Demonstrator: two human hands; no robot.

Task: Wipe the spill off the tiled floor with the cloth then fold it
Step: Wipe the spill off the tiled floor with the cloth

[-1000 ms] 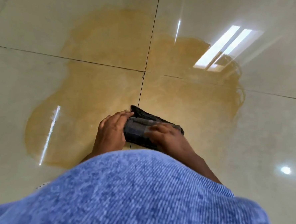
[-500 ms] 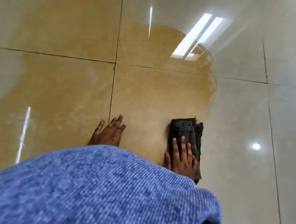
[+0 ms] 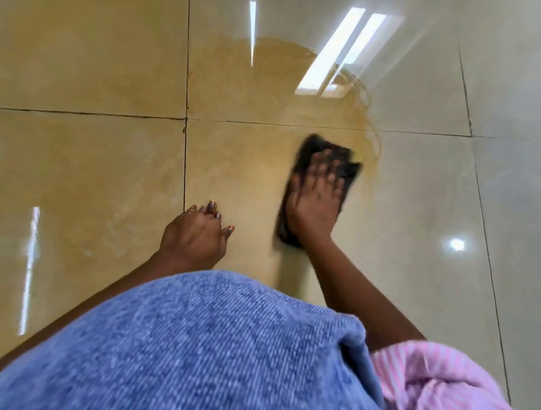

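Observation:
A wide yellowish-brown spill (image 3: 107,163) covers several glossy cream floor tiles (image 3: 517,188). A dark folded cloth (image 3: 310,150) lies on the wet tile near the spill's right edge, blurred by motion. My right hand (image 3: 317,201) presses flat on the cloth with fingers spread and straight. My left hand (image 3: 194,238) rests on the wet floor to the left of the cloth, fingertips down beside a tile joint.
Dark grout lines (image 3: 188,73) cross the floor. Ceiling lights reflect in the tiles at the upper right. My blue denim-clad knee (image 3: 206,353) fills the bottom of the view, with pink striped fabric (image 3: 441,392) at the lower right. The tile to the right looks dry.
My right hand has pushed the cloth forward, away from me, toward the spill's right edge. My left hand left the cloth a second ago and stays planted on the floor.

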